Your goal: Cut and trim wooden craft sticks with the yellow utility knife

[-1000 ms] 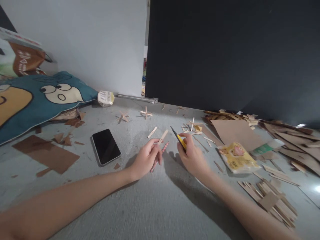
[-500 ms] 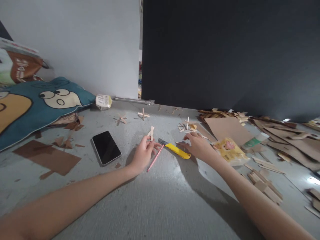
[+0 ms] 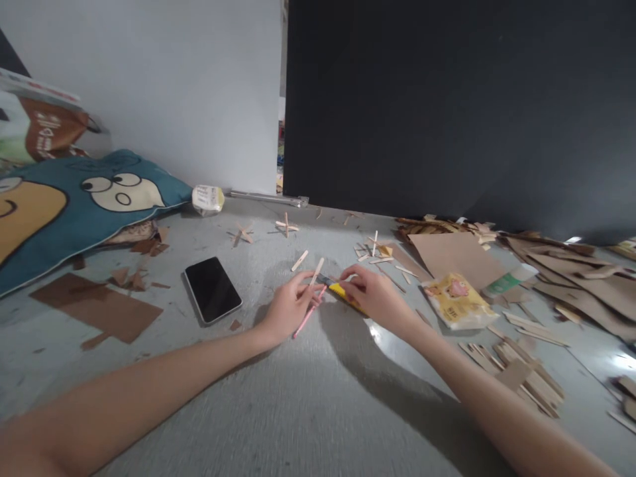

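Note:
My left hand [image 3: 292, 303] pinches a short wooden craft stick [image 3: 317, 269] that points up from its fingertips. Beneath those fingers a thin pink stick [image 3: 302, 322], perhaps a pencil, slants across the table. My right hand [image 3: 370, 291] has its fingertips pressed together above a yellow utility knife [image 3: 348, 297]; what they hold, if anything, is hidden. The knife's grey blade end points toward my left hand. Just beyond my left hand lies another craft stick [image 3: 299, 260]. Farther back, crossed-stick pieces stand, one of them a small wooden cross [image 3: 287, 226].
A phone [image 3: 212, 290] and brown cardboard [image 3: 102, 308] lie left, by a blue pillow [image 3: 99, 199]. On the right are a yellow packet [image 3: 457, 301], a glue tube [image 3: 510, 280], cardboard sheets [image 3: 454, 258] and piled sticks [image 3: 527, 374]. A dark panel [image 3: 447, 112] rises behind.
My right hand has moved left over the knife, its fingers closing together. One of two sticks at my left fingertips now lies on the table; the other tilts right in my left hand.

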Available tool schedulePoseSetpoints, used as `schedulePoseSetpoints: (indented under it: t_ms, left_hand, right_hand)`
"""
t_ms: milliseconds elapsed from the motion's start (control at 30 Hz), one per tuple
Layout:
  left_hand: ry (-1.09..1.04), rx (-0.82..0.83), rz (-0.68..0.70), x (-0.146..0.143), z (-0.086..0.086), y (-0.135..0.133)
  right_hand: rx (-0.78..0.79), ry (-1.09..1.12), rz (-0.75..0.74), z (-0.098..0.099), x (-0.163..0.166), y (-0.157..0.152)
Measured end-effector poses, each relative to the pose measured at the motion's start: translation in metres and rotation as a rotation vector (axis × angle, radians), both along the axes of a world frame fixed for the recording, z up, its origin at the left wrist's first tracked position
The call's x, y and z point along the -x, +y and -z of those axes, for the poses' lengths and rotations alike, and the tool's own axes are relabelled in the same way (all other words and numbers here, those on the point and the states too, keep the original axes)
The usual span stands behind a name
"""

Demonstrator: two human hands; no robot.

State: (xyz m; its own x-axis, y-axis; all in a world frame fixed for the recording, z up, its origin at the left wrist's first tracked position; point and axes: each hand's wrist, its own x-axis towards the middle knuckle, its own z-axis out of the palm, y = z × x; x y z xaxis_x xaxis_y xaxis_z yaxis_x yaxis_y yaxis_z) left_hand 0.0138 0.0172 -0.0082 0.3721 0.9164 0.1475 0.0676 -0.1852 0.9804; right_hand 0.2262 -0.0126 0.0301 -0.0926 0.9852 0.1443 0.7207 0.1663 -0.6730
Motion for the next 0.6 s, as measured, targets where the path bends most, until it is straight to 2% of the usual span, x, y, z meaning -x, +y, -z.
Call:
schedulePoseSetpoints:
  t_ms: [100, 300, 500, 600]
  left_hand:
    - [0.028, -0.008, 0.023, 0.0, 0.0, -0.003]
    - [0.074, -0.05, 0.062, 0.001, -0.003, -0.008]
    - [0.13, -0.129, 0.074, 0.002, -0.007, -0.011]
    - [0.175, -0.176, 0.082, 0.003, -0.004, -0.01]
  right_hand:
    - [0.018, 0.233, -0.075, -0.001, 0.021, -0.012]
    - [0.03, 0.331, -0.043, -0.003, 0.037, -0.019]
    - [0.146, 0.523, -0.019, -0.004, 0.041, -0.021]
    - [0.166, 0.542, -0.011, -0.004, 0.042, -0.023]
